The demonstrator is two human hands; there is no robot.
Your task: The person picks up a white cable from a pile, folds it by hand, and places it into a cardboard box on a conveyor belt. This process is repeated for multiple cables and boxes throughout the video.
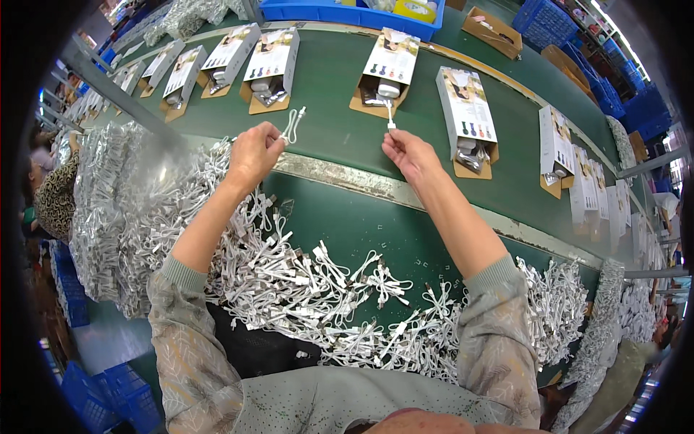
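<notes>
My left hand (pixel 253 153), closed, pinches a short looped white cable (pixel 292 126) above the green belt's near edge. Between the fingertips of my right hand (pixel 412 155) is the plug of another white cable (pixel 390 110). That cable reaches up to the open end of a white printed box (pixel 396 56), where a white device (pixel 389 89) and a clear bag show. Below my forearms spreads a large heap of white cables (pixel 289 282). To the right of my right hand lies another open-ended box (pixel 466 108) with its brown flap out.
Several more printed boxes lie along the green belt (pixel 332 94) on both sides. A metal rail (pixel 347 178) separates it from the cable table. Bagged cables (pixel 108 217) are piled at the left. A blue tray (pixel 318 13) and a cardboard box (pixel 491 32) stand beyond the belt.
</notes>
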